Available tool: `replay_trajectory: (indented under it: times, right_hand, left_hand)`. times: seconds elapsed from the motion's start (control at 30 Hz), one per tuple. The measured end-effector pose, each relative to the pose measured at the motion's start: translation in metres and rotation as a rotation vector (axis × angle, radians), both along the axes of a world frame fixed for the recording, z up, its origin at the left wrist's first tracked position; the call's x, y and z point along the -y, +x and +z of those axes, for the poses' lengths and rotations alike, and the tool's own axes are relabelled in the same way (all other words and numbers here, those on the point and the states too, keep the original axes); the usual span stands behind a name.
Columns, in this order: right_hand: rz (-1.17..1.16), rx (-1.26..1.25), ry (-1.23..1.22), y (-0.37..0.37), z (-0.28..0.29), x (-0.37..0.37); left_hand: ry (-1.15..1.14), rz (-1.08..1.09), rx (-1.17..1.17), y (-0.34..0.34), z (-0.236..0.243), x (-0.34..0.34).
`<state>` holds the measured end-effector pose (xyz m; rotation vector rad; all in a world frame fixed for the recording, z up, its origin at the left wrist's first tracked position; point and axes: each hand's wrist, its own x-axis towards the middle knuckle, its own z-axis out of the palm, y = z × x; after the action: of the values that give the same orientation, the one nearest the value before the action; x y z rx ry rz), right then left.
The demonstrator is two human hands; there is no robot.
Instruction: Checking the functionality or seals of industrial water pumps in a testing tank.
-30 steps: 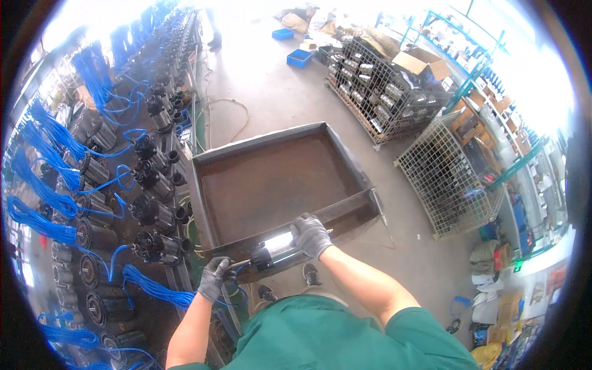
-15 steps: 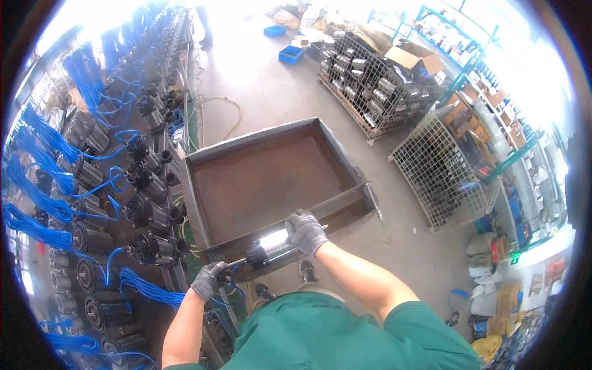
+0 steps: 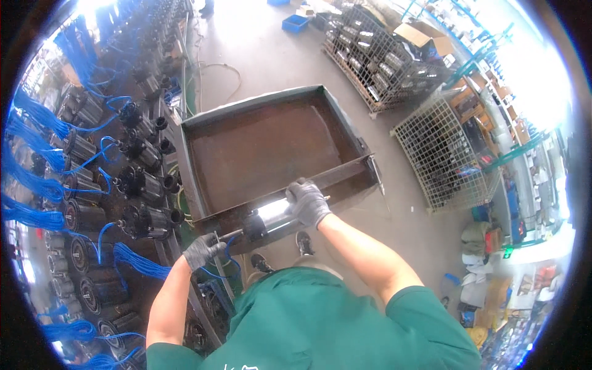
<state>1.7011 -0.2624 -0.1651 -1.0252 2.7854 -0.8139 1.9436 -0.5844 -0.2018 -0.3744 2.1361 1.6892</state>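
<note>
A motor rotor (image 3: pixel 273 212), a bright silver cylinder with a black end and a thin shaft, lies slantwise over the near side of a brown metal trough (image 3: pixel 259 154). My right hand (image 3: pixel 306 202), in a dark grey glove, wraps round the silver cylinder's right end from above. At the tip of the left shaft is my gloved left hand (image 3: pixel 202 251), its fingers drawn together and pointing right. A small upright piece shows at those fingertips, too small to name. Whether the left fingers also touch the shaft is hard to see.
On the left, rows of motors (image 3: pixel 145 219) carry bundles of blue cable (image 3: pixel 139 262). Beyond the trough to the right stand wire cages, one (image 3: pixel 385 68) filled with metal parts and another (image 3: pixel 441 160) nearer. A blue bin (image 3: pixel 295 24) sits on the far floor.
My left hand has shifted from round the left shaft toward its tip, with the fingers less wrapped. The right hand keeps its grip on the rotor. The whole view has tilted slightly.
</note>
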Motion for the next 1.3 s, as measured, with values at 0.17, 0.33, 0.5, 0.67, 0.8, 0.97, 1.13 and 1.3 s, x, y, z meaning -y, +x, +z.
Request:
replay_trajectory:
  times: [0.17,0.33,0.5,0.67,0.8,0.97,1.13,1.3]
  right_hand:
    - [-0.018,-0.061,-0.07,0.001,0.006,0.002]
    - [-0.006,-0.037,-0.014,0.0,0.011,0.003]
    - [0.001,-0.081,0.011,0.003,0.015,0.002]
    - [0.106,0.012,-0.35,-0.019,0.005,-0.04]
    - [-0.458,-0.19,-0.452,-0.083,-0.046,-0.161]
    - [-0.784,0.122,0.172,-0.14,-0.116,-0.289]
    - [-0.658,1.259,-0.588,-0.128,-0.066,-0.262]
    - [-0.101,1.078,-0.87,-0.028,0.008,-0.163]
  left_hand:
    - [-0.461,0.154,-0.189,0.015,-0.029,-0.028]
    - [-0.858,0.195,-0.417,0.021,-0.058,-0.037]
    - [-0.917,0.274,-0.426,0.024,-0.068,-0.04]
    - [-0.262,0.599,-0.255,0.033,-0.056,-0.057]
    - [-0.313,0.774,-0.347,0.048,-0.039,-0.079]
    - [-0.466,0.871,-0.334,0.052,-0.013,-0.118]
    - [-0.406,0.827,-0.437,0.022,0.032,-0.162]
    - [0.038,0.722,-0.45,-0.028,0.09,-0.198]
